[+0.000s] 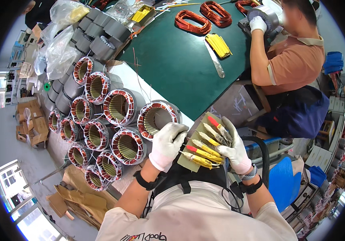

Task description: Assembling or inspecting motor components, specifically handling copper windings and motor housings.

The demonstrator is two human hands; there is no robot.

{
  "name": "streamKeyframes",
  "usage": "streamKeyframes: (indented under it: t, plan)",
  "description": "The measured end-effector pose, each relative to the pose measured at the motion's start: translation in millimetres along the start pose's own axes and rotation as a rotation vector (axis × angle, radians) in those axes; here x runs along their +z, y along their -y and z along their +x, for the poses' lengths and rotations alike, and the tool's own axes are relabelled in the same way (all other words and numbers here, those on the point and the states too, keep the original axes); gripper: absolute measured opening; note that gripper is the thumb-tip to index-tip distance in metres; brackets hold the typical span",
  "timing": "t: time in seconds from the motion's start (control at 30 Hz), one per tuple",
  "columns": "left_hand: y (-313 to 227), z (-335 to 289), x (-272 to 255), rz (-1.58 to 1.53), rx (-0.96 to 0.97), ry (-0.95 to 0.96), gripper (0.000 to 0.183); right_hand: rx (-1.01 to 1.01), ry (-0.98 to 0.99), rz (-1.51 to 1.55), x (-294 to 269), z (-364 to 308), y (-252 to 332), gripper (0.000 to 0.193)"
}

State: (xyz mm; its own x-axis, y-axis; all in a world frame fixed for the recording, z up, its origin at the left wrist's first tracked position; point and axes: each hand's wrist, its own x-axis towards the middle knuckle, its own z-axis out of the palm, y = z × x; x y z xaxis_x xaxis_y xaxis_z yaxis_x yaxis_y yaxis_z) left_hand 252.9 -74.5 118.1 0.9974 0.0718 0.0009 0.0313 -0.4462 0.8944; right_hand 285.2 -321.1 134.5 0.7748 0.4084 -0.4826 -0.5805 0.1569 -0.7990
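My right hand (234, 149), in a white glove, grips the right side of a khaki board (186, 162) above my lap. Its thumb lies over several slim yellow-sleeved bundles (204, 148), some with red parts, which lie across the board. Thin ends stick out past the board's left edge. Close to that edge is my left hand (166, 146), also gloved, with fingers and thumb pressed together; whether a thin end sits between them cannot be made out. Just beyond the left hand lies a motor stator (158, 117) with laced copper windings.
More wound stators (128, 144) are stacked at the left, with grey cores (102, 48) and plastic bags (60, 60) behind. A green table (168, 76) holds copper coils (192, 22), yellow strips (218, 45) and a blade-like tool (213, 58). A co-worker (293, 56) sits at the right.
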Motion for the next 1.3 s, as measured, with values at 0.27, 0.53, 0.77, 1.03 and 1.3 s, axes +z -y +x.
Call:
streamKeyframes:
  t: [0.27, 0.53, 0.77, 1.03, 1.3]
  plan:
    - [-3.3, -0.6, -4.9, -0.004, 0.040, 0.018, 0.011, -0.014, -0.071, -0.076, 1.1, -0.6, -4.4, 0.103]
    - [-2.5, -2.4, -9.0, -0.025, 0.042, 0.095, 0.014, -0.007, -0.052, -0.070, 3.8, 0.0, -3.7, 0.105]
    - [16.0, -13.5, -1.8, -0.094, -0.084, 0.234, 0.020, 0.040, -0.016, 0.001, 5.3, -1.2, 0.6, 0.106]
    - [-8.4, -40.5, -23.6, -0.299, -0.401, 0.126, 0.022, -0.027, 0.004, -0.061, 9.4, 2.0, 6.3, 0.105]
    - [9.1, -52.1, -9.7, -0.890, -0.535, 0.600, 0.033, -0.174, -0.100, -0.096, 18.0, -3.0, 0.5, 0.090]
